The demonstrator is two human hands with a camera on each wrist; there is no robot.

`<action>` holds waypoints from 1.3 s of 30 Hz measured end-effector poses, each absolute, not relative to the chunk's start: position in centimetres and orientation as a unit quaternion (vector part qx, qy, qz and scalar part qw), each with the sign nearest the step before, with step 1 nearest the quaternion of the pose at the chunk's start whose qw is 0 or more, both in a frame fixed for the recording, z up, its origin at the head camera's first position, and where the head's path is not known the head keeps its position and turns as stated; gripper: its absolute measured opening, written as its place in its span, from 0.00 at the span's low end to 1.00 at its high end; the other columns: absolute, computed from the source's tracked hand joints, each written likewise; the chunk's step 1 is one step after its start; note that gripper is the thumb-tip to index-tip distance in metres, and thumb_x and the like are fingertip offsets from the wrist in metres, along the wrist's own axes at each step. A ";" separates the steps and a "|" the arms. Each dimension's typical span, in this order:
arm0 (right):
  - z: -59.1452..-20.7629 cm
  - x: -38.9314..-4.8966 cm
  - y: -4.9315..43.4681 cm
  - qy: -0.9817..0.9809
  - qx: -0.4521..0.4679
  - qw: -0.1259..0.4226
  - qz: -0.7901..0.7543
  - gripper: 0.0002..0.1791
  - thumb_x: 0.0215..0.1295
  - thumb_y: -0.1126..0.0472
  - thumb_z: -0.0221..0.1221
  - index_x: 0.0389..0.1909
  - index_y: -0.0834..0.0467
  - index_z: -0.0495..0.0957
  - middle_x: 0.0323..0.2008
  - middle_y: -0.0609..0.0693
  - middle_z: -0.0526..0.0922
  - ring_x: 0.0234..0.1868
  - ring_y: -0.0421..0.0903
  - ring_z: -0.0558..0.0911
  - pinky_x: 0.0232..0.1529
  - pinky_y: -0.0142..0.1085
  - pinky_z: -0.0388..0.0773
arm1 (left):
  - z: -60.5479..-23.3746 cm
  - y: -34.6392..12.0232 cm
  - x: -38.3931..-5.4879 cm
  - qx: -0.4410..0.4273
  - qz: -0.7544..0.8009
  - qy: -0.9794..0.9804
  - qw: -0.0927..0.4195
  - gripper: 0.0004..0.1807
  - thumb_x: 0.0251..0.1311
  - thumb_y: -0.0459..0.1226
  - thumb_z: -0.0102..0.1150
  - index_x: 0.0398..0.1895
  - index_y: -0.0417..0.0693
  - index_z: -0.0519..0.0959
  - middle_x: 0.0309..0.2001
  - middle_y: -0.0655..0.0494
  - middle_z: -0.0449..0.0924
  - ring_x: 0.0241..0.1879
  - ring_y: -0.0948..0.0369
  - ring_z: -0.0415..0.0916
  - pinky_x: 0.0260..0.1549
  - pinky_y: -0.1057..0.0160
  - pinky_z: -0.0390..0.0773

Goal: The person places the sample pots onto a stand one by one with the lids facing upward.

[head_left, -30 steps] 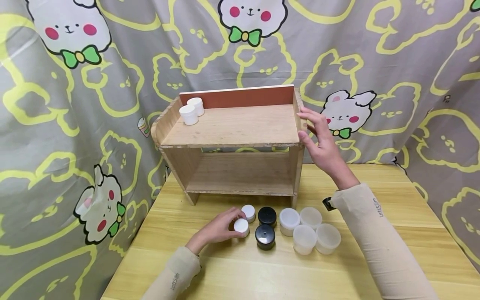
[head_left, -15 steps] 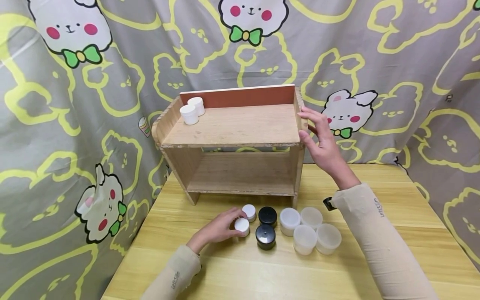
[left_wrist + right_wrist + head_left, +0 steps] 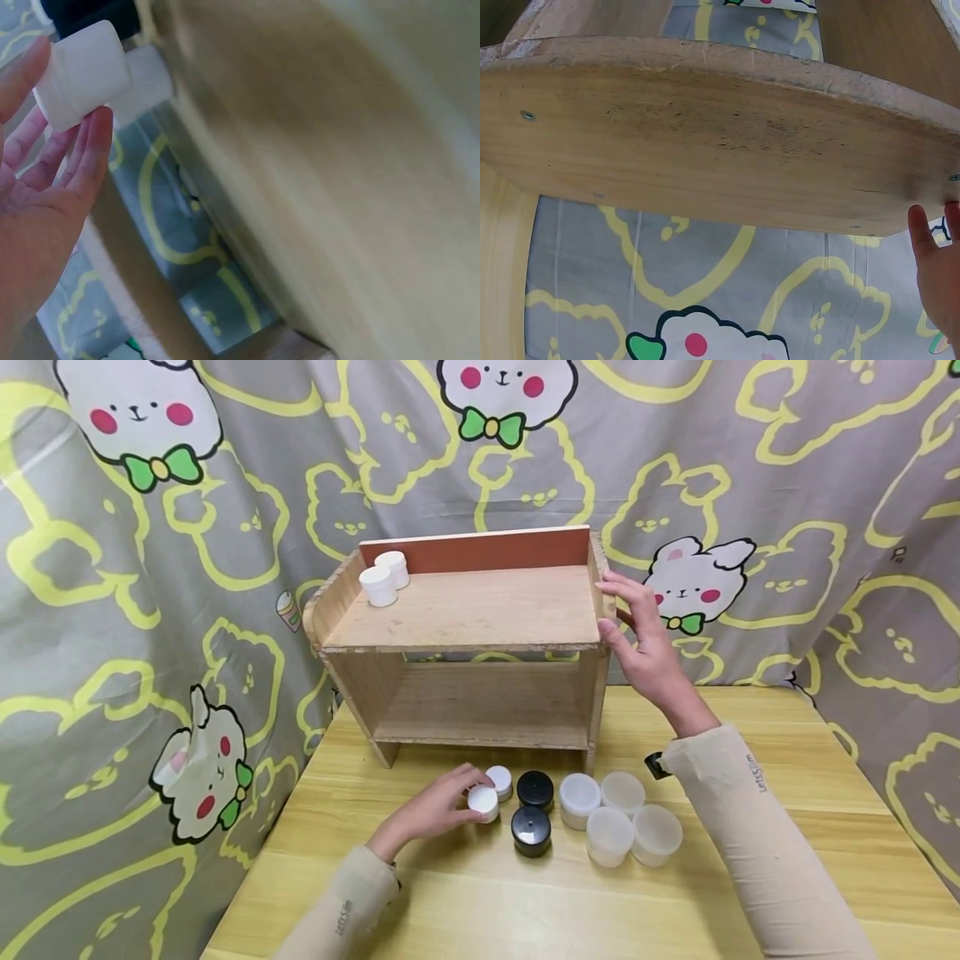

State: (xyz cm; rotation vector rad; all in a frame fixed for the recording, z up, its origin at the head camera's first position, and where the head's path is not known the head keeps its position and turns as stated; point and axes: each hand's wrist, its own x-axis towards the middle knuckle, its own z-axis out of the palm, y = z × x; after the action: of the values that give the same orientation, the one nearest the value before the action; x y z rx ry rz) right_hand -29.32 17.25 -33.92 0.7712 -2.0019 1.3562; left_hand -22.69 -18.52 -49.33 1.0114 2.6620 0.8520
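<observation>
In the head view my left hand (image 3: 437, 806) pinches a small white lidded jar (image 3: 483, 805) between thumb and fingers. From the left wrist, that jar (image 3: 84, 75) overlaps a second white jar (image 3: 146, 84) just behind it. The second jar (image 3: 500, 782) stands on the table. My right hand (image 3: 647, 647) holds the right side panel of a two-tier wooden shelf (image 3: 480, 610), thumb at the front edge. Its fingertips (image 3: 921, 217) touch the panel's outer face in the right wrist view. Two more white jars (image 3: 381, 587) stand at the left of the upper tier.
Two black lidded jars (image 3: 531, 831) stand right of the white ones. Several translucent tubs (image 3: 609, 837) are grouped farther right on the wooden table (image 3: 525, 910). A patterned curtain (image 3: 262, 527) hangs behind and at the sides.
The left hand and its white jar have shifted slightly upward in the head view, closer to the second jar. The right hand keeps its place on the shelf.
</observation>
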 end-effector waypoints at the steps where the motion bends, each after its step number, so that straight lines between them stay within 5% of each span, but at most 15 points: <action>1: -33.9 -29.3 17.3 -0.753 0.290 0.298 0.511 0.27 0.72 0.73 0.56 0.71 0.59 0.68 0.77 0.49 0.63 0.77 0.44 0.62 0.70 0.34 0.66 | -49.0 -18.5 -22.7 0.341 0.291 0.890 0.083 0.23 0.62 0.42 0.73 0.59 0.52 0.78 0.57 0.57 0.79 0.57 0.59 0.77 0.58 0.53 0.80; 19: -33.7 -29.0 17.4 -0.756 0.291 0.291 0.508 0.26 0.74 0.72 0.55 0.71 0.57 0.68 0.78 0.46 0.62 0.78 0.45 0.62 0.70 0.33 0.66 | -43.2 -18.3 -22.6 0.386 0.295 0.874 0.003 0.25 0.63 0.40 0.72 0.63 0.50 0.79 0.57 0.57 0.80 0.56 0.60 0.79 0.58 0.52 0.81; 29: -33.8 -29.2 17.3 -0.753 0.292 0.287 0.515 0.27 0.74 0.73 0.55 0.71 0.58 0.68 0.78 0.48 0.61 0.78 0.47 0.61 0.72 0.49 0.67 | -40.9 -18.3 -22.3 0.383 0.314 0.867 -0.059 0.23 0.61 0.42 0.74 0.59 0.52 0.82 0.54 0.60 0.82 0.54 0.63 0.80 0.55 0.55 0.82; 39: -33.9 -29.2 17.3 -0.748 0.297 0.289 0.518 0.27 0.74 0.73 0.55 0.71 0.58 0.68 0.78 0.48 0.62 0.77 0.44 0.62 0.70 0.39 0.68 | -39.5 -18.1 -22.2 0.371 0.334 0.862 -0.085 0.23 0.65 0.42 0.71 0.62 0.53 0.81 0.56 0.61 0.82 0.53 0.63 0.80 0.52 0.59 0.82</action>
State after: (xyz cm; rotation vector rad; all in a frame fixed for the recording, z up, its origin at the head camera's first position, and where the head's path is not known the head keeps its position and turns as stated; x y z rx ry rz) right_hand -29.20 17.34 -33.88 0.7917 -1.9963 1.3828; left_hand -22.23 -18.11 -39.52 1.2338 2.8660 1.1101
